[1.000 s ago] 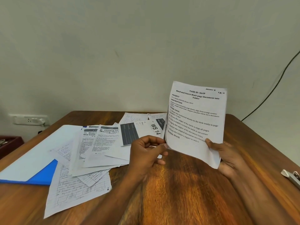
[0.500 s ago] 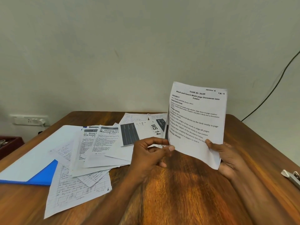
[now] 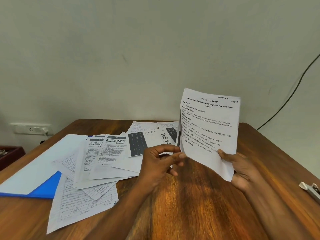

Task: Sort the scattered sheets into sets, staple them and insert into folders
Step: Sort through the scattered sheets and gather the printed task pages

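Right now the right hand holds a printed page up off the table, gripping it at the low corner, at about 4 o'clock on the page. The left hand pinches the page's low left edge, at about 8 o'clock, between thumb and fingertips. A thin dark edge shows just behind the page's left side, so there may be more sheets behind it, but I cannot tell how many. The page says "Section 1" at the top, so I think the step is to check which set it goes with. To do this well, read the top line first, hold the page by its edges so it does not bend, and then lay it flat on a bare spot of the table to start its own set. The loose papers lie spread out at 10 o'clock from the hands, partly on top of a blue folder at the left. A stapler waits at the right edge, at 3 o'clock.
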Motion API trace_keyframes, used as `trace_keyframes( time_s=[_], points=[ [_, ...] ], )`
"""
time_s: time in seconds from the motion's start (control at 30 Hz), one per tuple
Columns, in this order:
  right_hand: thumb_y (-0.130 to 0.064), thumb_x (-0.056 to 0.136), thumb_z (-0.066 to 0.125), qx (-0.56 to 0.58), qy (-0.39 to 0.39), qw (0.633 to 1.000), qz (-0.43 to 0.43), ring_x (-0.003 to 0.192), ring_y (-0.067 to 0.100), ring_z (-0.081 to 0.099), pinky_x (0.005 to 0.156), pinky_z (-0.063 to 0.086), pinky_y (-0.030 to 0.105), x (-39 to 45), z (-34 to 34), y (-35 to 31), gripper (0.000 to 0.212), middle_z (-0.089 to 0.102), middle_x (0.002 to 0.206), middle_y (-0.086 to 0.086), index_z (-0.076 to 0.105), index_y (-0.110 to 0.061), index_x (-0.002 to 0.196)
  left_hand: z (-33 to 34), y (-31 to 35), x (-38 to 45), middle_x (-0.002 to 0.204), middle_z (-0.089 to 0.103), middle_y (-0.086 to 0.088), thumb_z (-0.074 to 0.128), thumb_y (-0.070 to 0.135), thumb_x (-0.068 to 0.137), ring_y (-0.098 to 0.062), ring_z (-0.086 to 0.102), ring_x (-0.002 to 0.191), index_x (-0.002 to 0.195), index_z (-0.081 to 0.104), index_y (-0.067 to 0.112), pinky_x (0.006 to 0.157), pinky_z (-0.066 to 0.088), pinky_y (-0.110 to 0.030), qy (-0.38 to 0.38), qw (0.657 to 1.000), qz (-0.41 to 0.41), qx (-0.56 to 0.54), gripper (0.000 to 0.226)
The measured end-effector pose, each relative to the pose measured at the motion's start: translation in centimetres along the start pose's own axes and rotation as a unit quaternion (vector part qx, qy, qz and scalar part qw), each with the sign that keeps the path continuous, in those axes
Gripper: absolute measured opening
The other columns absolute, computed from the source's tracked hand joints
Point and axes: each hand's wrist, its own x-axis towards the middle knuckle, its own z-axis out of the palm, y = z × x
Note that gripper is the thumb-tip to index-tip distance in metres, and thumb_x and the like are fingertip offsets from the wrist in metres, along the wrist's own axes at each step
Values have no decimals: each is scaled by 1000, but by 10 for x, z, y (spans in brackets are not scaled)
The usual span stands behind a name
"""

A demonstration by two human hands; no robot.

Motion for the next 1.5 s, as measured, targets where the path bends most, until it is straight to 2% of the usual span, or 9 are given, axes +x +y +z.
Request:
trace_keyframes(
  time_s=[0.3, 0.57, 0.73, 0.87, 1.0, 1.1, 1.23, 1.4, 1.5],
  points=[
    [4, 91, 67, -2, -1, 1000, 2, 118, 37, 69, 88, 55, 65, -2, 3, -2, 40, 75, 123, 14, 69, -9, 128, 1, 2, -2, 84, 78, -13, 81, 11, 86, -12, 69, 51, 99, 78, 8, 43, 49, -21, 30, 999, -29, 3, 14],
    [3, 90, 69, 6, 2, 1000, -13, 123, 38, 67, 110, 46, 63, 4, 0, -1, 44, 74, 126, 15, 67, -8, 132, 1, -4, 1, 80, 78, -13, 77, 21, 92, -12, 68, 49, 90, 77, 12, 43, 49, -22, 73, 995, -28, 62, 9],
    [-7, 59, 93, -2, -17, 999, -31, 122, 36, 69, 100, 52, 65, 1, 1, -4, 80, 72, 130, 14, 66, -9, 135, -5, -5, 3, 79, 77, -13, 72, 15, 96, -10, 67, 48, 91, 78, 6, 44, 52, -22, 47, 994, -7, 101, 12],
    [1, 84, 72, 2, -19, 999, -27, 121, 35, 69, 93, 53, 64, 4, -1, -4, 53, 73, 129, 13, 65, -9, 135, -6, -8, 3, 76, 77, -11, 73, 12, 95, -9, 66, 47, 93, 79, 5, 45, 52, -23, 37, 994, 0, 106, 10],
    [-3, 71, 81, 0, -23, 999, -31, 122, 37, 68, 103, 50, 65, 4, -1, -3, 66, 72, 130, 14, 66, -9, 135, -4, -9, 2, 77, 76, -9, 71, 7, 95, -9, 65, 45, 93, 78, 6, 43, 50, -21, 37, 995, -4, 96, 7],
    [0, 81, 73, 3, -18, 999, -27, 124, 37, 67, 111, 44, 64, 6, -3, -2, 56, 72, 131, 15, 65, -8, 136, -4, -11, 2, 77, 76, -12, 70, 4, 94, -9, 65, 45, 93, 78, 3, 43, 49, -21, 35, 995, -4, 92, 8],
    [1, 87, 69, -6, -15, 1000, -24, 123, 37, 67, 98, 50, 65, 5, -3, -3, 49, 72, 130, 15, 65, -8, 135, -5, -11, 2, 77, 76, -17, 70, 5, 95, -10, 64, 44, 95, 78, 4, 43, 51, -23, 36, 994, -2, 99, 8],
    [5, 93, 65, -1, -17, 1000, -21, 122, 37, 67, 90, 55, 63, 3, -3, -3, 44, 73, 129, 15, 65, -8, 135, -9, -14, 0, 74, 78, -11, 68, 5, 95, -43, 71, 63, 97, 78, 12, 52, 59, -30, 36, 995, 9, 92, 12],
    [4, 92, 65, 7, -22, 1000, -19, 121, 37, 68, 89, 56, 62, 3, -3, -3, 44, 73, 129, 15, 65, -8, 135, -10, -15, -1, 75, 78, -12, 75, 7, 92, -44, 73, 69, 96, 78, 9, 51, 58, -30, 28, 997, 16, 70, 5]
  ],
)
